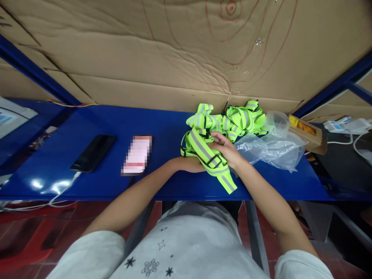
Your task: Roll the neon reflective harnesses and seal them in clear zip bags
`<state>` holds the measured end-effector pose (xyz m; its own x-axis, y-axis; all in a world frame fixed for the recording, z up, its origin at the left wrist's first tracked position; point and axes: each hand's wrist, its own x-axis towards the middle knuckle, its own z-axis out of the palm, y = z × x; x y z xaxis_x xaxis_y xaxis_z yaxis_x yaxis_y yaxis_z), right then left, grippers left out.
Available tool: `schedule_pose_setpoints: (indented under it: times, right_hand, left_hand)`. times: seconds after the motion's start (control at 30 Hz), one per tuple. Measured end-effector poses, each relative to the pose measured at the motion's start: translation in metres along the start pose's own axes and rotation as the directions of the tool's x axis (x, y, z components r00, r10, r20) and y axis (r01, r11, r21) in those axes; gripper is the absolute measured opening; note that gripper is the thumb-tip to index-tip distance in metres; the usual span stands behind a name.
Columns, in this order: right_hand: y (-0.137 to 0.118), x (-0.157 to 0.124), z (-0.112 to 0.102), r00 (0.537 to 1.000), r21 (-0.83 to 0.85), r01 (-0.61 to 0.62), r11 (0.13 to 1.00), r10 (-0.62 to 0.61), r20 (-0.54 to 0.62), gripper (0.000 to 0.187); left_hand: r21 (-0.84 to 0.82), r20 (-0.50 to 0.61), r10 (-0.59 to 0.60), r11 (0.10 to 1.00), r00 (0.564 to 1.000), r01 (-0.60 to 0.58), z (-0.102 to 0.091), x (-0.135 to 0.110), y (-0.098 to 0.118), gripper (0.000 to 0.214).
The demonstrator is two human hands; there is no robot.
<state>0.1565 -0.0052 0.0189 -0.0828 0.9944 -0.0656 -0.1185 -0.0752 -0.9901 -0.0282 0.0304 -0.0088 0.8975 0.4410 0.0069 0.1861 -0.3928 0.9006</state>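
Note:
A neon yellow-green reflective strap with a grey stripe and a black slide buckle is bunched above the blue table. Its loose end hangs towards me. My left hand reaches in from the left beneath this strap, which covers its fingers, so its grip is hidden. At the strap's right side, my right hand has its fingers curled and closed on the webbing near the top. Just behind both hands lies a pile of similar reflective straps, tangled together on the table.
Crumpled clear plastic bags lie right of the pile, by a brown box with a window. On the left are a dark phone on a white cable and a phone with a blurred screen. A cardboard wall stands behind the blue table.

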Motion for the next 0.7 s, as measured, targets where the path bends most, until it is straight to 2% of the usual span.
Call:
schedule_pose_setpoints:
  times: [0.2,0.27,0.33,0.4,0.47,0.5,0.53,0.6,0.63,0.67,0.7]
  right_hand:
    - [-0.008,0.004,-0.006,0.984,0.041,0.112,0.993,-0.105,-0.141,0.054]
    - [-0.013,0.005,-0.014,0.962,0.052,0.171,0.984,-0.156,-0.223,0.057]
    - [-0.019,0.006,-0.025,0.930,0.019,0.217,0.976,-0.201,-0.309,0.059]
    - [-0.023,0.007,-0.036,0.906,-0.024,0.243,0.970,-0.235,-0.351,0.057]
    - [-0.024,0.008,-0.043,0.902,-0.033,0.252,0.967,-0.247,-0.353,0.053]
    - [-0.023,0.008,-0.044,0.904,-0.029,0.250,0.968,-0.244,-0.351,0.053]
    - [-0.021,0.009,-0.043,0.906,-0.027,0.244,0.969,-0.238,-0.350,0.053]
    - [-0.017,0.009,-0.038,0.908,-0.048,0.228,0.973,-0.230,-0.350,0.054]
    - [-0.014,0.009,-0.034,0.909,-0.073,0.225,0.972,-0.236,-0.344,0.054]
    - [-0.011,0.009,-0.030,0.910,-0.102,0.228,0.968,-0.249,-0.331,0.054]
    - [-0.009,0.008,-0.026,0.913,-0.129,0.237,0.963,-0.266,-0.311,0.054]
  left_hand:
    - [-0.012,-0.060,0.051,0.999,0.997,-0.052,-0.016,0.000,0.012,0.023]
    - [-0.037,-0.191,0.049,0.998,0.980,-0.057,-0.021,0.002,0.010,0.017]
    - [-0.057,-0.376,0.005,0.998,0.927,-0.029,-0.026,0.004,0.004,0.014]
    - [-0.080,-0.542,-0.044,0.997,0.839,0.001,-0.029,0.007,-0.002,0.013]
    - [-0.113,-0.691,-0.079,0.994,0.718,0.000,-0.033,0.009,-0.005,0.014]
    - [-0.132,-0.771,-0.084,0.991,0.632,-0.029,-0.035,0.010,-0.004,0.014]
    - [-0.139,-0.847,-0.077,0.987,0.526,-0.079,-0.036,0.009,-0.001,0.014]
    - [-0.090,-0.955,-0.032,0.979,0.294,-0.185,-0.039,0.007,0.009,0.016]
    - [-0.043,-0.977,0.002,0.976,0.212,-0.212,-0.039,0.005,0.015,0.017]
    - [0.000,-0.980,0.043,0.977,0.195,-0.213,-0.038,0.003,0.020,0.019]
    - [0.030,-0.963,0.081,0.980,0.257,-0.198,-0.036,0.002,0.024,0.021]
